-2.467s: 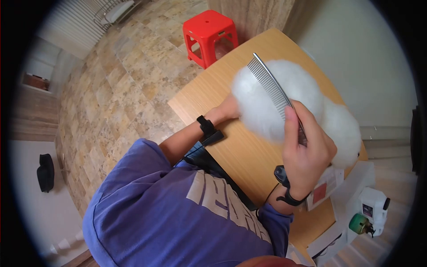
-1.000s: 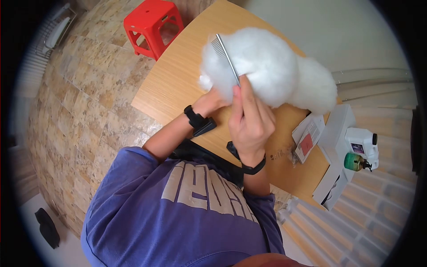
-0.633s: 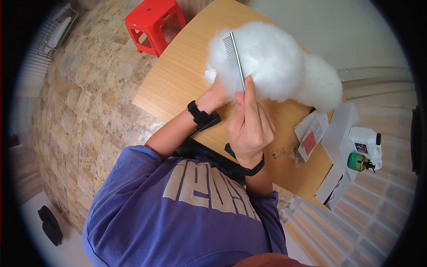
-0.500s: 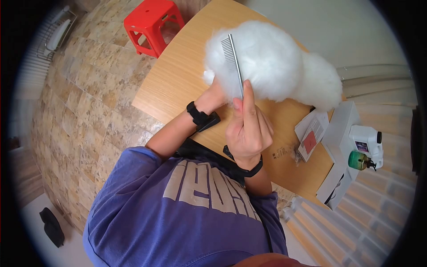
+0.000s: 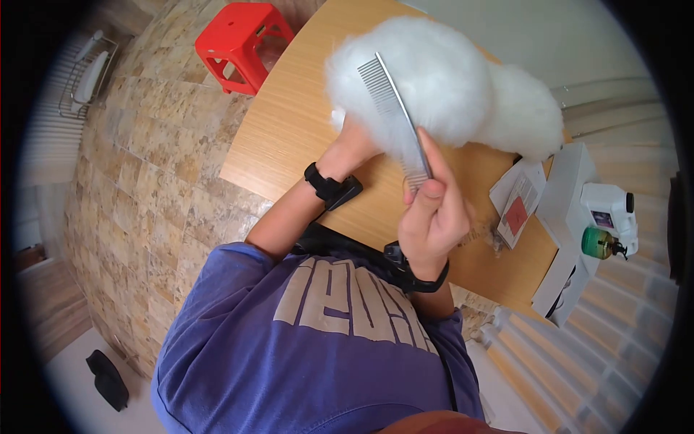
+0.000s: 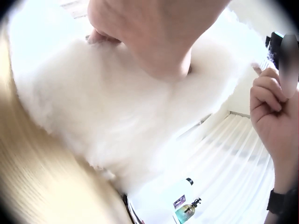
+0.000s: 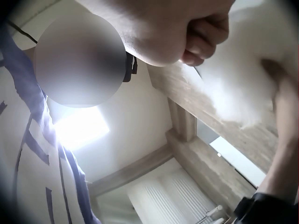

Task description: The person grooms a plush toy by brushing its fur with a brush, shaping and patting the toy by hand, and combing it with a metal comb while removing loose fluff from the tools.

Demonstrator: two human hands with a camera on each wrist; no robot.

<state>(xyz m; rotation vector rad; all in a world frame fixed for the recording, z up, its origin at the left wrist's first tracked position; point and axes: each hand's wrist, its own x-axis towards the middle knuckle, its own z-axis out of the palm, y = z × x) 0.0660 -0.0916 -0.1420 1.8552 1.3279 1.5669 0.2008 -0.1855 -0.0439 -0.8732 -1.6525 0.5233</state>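
Note:
A white fluffy dog [image 5: 434,79] lies on the wooden table, its rounder end at the left and a narrower part at the right. My left hand [image 5: 354,142] grips the fur at its near left side, fingers mostly hidden in the coat; a small white tuft [image 5: 337,119] sticks out beyond it. In the left wrist view that hand [image 6: 145,32] looms close over the fur. My right hand [image 5: 434,224] pinches a metal comb [image 5: 400,108] by its near end between thumb and fingers. The comb slants up and left across the fur, teeth towards the left.
Papers with a red patch [image 5: 515,215] lie at the table's right, beside a white box [image 5: 557,217]. Beyond the box are a white jug [image 5: 609,210] and a green pump bottle [image 5: 596,244]. A red stool [image 5: 242,43] stands past the table's [image 5: 267,137] far left edge.
The right hand lifts away from the fur's near side, moves right and turns, so the comb tilts further left and shows its teeth. The left hand stays at the same spot on the dog.

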